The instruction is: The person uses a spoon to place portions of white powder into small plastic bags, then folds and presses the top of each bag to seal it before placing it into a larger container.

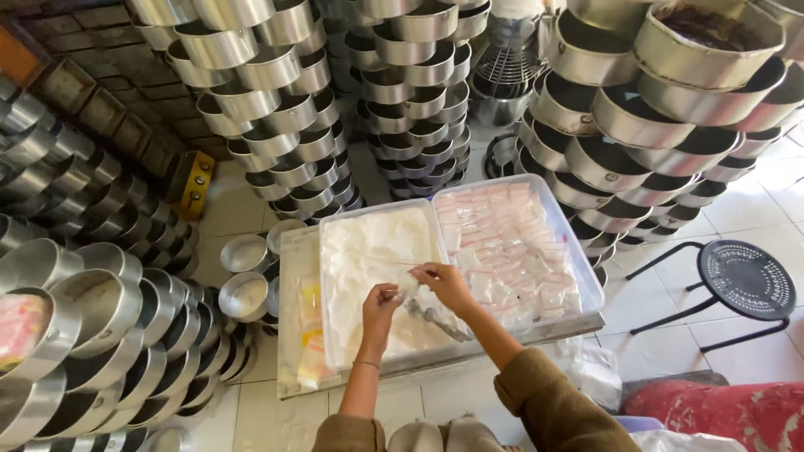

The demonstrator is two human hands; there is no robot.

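Both my hands pinch one small bag (412,283) over the powder tub (335,251): left hand (381,303) on its near end, right hand (444,283) on the far. Filled bags tray (586,276) lies just right of the right hand, spoon (435,318) beneath.

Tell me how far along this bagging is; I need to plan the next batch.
Done: the right tub is packed with small sealed bags. In hand: the left hand and right hand pinch one small bag over the left tub. Left: that tub holds plenty of white powder, so much looks unbagged.
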